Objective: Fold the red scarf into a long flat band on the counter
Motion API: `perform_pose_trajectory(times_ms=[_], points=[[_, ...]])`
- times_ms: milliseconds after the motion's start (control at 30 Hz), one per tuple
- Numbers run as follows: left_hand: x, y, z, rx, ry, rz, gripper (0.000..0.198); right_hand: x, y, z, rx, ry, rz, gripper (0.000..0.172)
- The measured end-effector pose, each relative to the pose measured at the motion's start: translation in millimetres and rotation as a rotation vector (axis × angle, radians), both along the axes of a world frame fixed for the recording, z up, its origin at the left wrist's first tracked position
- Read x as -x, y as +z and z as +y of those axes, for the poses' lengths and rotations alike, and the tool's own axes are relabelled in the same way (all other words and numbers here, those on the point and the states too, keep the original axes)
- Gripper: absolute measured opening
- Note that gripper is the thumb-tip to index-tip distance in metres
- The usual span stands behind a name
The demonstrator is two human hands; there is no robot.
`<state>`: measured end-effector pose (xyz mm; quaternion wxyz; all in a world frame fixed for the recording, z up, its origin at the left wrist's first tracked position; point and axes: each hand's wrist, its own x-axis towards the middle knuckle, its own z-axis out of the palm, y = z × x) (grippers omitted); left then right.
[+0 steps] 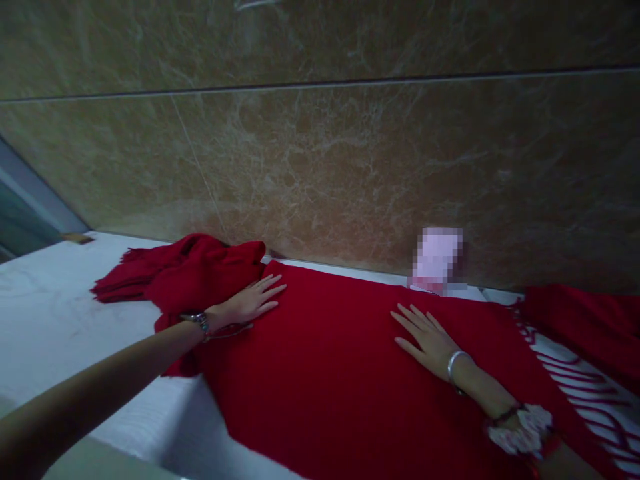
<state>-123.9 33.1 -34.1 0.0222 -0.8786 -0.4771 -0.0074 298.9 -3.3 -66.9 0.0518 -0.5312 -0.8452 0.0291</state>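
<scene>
A red fringed scarf (340,360) lies spread flat across the white surface, its tassels fanned out at the right end. My left hand (247,303) rests palm down near the scarf's left end, fingers stretched. Beside that wrist the cloth continues into a bunched red heap (200,273); whether it is the same piece I cannot tell. Further right, my right hand (425,337) lies flat on the scarf with its fingers spread. Neither hand grips anything.
A white marbled counter (55,293) carries the cloth. Behind it rises a brown marble-tiled wall (320,173). A pixelated pink item (437,257) leans there. More red cloth (590,320) lies at the far right, and a small brown object (77,238) sits at the back left.
</scene>
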Motion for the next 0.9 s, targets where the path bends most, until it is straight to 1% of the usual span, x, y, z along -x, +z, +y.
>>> perform_pose_trajectory(times_ms=[33, 100, 167, 267, 333, 400, 467, 533, 600, 667, 733, 800, 900], points=[[6, -1.6, -3, 0.048, -0.004, 0.010, 0.047, -1, -1.2, 1, -0.005, 0.001, -0.002, 0.057], [13, 0.3, -6, 0.106, 0.007, 0.026, 0.048, -1, -2.0, 2, -0.005, 0.003, -0.009, 0.058], [10, 6.9, -4, 0.127, 0.033, 0.056, 0.049, -1, -0.3, 2, 0.011, -0.006, -0.020, 0.058], [-12, 17.2, -3, 0.093, 0.084, 0.102, 0.048, 5, 6.5, -1, 0.044, -0.043, -0.023, 0.059], [-32, 19.3, -4, 0.059, 0.086, 0.083, 0.048, 17, 12.9, -6, 0.034, -0.039, 0.009, 0.059], [-51, 16.1, -6, 0.058, 0.077, 0.036, 0.050, 35, 19.2, -11, 0.010, 0.008, 0.054, 0.058], [-66, 9.1, -7, 0.087, 0.087, -0.002, 0.052, 57, 23.8, -17, 0.014, 0.061, 0.077, 0.060], [-74, 1.3, -7, 0.108, 0.102, -0.013, 0.054, 75, 25.5, -20, 0.060, 0.087, 0.061, 0.063], [-76, -4.5, -5, 0.102, 0.113, -0.009, 0.053, 83, 24.0, -21, 0.108, 0.087, 0.024, 0.065], [-74, -7.4, -3, 0.083, 0.106, -0.003, 0.052, 76, 20.1, -20, 0.119, 0.064, -0.011, 0.063], [-71, -8.5, -2, 0.079, 0.105, 0.002, 0.051, 56, 15.5, -16, 0.099, 0.003, -0.038, 0.060], [-69, -9.3, -1, 0.083, 0.113, 0.015, 0.052, 24, 11.7, -12, 0.080, -0.107, -0.070, 0.059], [-68, -11.4, 0, 0.096, 0.126, 0.037, 0.053, -29, 9.1, -6, 0.078, -0.324, -0.142, 0.058]])
